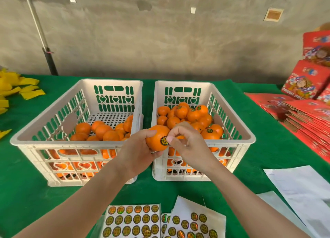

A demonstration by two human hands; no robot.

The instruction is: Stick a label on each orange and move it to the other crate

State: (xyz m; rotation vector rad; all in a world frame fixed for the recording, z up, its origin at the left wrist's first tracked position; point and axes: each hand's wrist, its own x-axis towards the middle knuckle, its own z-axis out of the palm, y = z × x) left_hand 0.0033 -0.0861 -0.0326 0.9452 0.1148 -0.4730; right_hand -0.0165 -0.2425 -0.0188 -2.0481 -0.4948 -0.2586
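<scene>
Above the right crate's (250, 138) near rim, the left hand (138, 153) grips the likely light, firm orange (155, 137) by its sides; the right hand (188, 147), fingers curled, thumbs the label (164, 141).

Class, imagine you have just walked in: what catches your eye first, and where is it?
First, the orange gripped by the left hand at the centre, in front of the two crates, with a round label on it and the thumb of the right hand at the label's edge. Behind stand the left crate and the right crate, white, both holding oranges, on a green cloth; sticker sheets lie nearest the viewer.
</scene>
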